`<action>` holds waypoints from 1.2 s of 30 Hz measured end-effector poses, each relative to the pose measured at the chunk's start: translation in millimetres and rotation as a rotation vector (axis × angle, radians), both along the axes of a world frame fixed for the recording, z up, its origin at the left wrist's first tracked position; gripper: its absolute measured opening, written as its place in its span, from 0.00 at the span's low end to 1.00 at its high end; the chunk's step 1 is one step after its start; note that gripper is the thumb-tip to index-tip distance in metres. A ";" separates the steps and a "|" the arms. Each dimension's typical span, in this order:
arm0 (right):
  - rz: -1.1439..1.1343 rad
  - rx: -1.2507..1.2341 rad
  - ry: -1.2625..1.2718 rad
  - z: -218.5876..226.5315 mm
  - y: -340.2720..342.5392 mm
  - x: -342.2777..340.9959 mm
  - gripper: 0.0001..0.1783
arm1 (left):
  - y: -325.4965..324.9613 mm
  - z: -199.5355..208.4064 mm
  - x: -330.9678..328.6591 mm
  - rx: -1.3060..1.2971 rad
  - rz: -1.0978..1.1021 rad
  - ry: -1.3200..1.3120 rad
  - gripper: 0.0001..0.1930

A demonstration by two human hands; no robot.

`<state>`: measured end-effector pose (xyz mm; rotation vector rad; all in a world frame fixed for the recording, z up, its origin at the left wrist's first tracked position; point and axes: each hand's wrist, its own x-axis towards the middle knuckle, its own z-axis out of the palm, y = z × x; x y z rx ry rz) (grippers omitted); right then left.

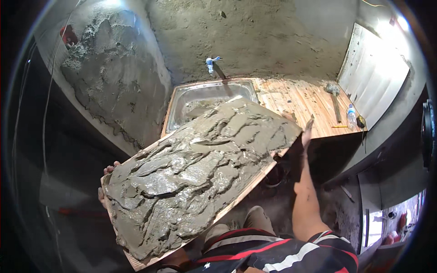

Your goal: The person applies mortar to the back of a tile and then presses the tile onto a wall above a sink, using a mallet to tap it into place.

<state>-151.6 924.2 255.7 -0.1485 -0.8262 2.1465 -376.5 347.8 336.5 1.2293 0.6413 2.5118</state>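
A long rectangular slab (pixel 205 168) is tilted across the space in front of me. Thick, wet grey mortar in rough ridges covers its upper face, and pale wood-look edges show along its sides. Fingers of my left hand (pixel 108 169) curl around its far left edge; the rest of that hand is hidden beneath. My right hand (pixel 307 133) holds the slab's right end, palm against the edge with fingertips pointing up. The far edge of the slab overlaps the near part of a metal sink (pixel 182 98).
A wood-look counter (pixel 291 98) adjoins the sink. On it lie a mallet (pixel 334 98), a yellow pencil (pixel 339 126), a plastic bottle (pixel 351 116) and a tape measure (pixel 361 121). A blue-and-white tap (pixel 210 64) juts from the plastered wall (pixel 268 41). A white panel (pixel 373 73) leans at right.
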 end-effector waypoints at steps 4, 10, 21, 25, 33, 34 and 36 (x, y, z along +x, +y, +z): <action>0.165 -0.015 0.108 13.7 -7.8 -82.2 0.50 | -1.0 17.6 45.8 -0.071 0.136 -0.132 0.29; 0.337 0.056 -0.108 -6.2 20.3 -168.9 0.50 | 11.4 49.1 85.8 -0.136 0.431 -0.303 0.27; 0.552 -0.343 0.064 -17.8 19.9 -333.0 0.50 | 16.8 63.5 81.0 -0.175 0.486 -0.225 0.34; 0.564 -0.361 -0.198 -1.6 18.3 -369.4 0.47 | 41.9 66.6 69.0 -0.093 0.743 -0.083 0.34; 0.632 -0.244 -0.389 11.2 -2.2 -421.2 0.57 | 85.4 98.7 70.3 -0.345 1.262 -0.083 0.32; 0.642 -0.282 -0.410 12.1 -4.8 -428.6 0.59 | 93.6 103.1 65.3 -0.380 1.432 -0.263 0.32; 0.683 -0.293 -0.444 12.3 -6.6 -442.1 0.60 | 113.1 113.1 57.3 -0.423 1.532 -0.240 0.31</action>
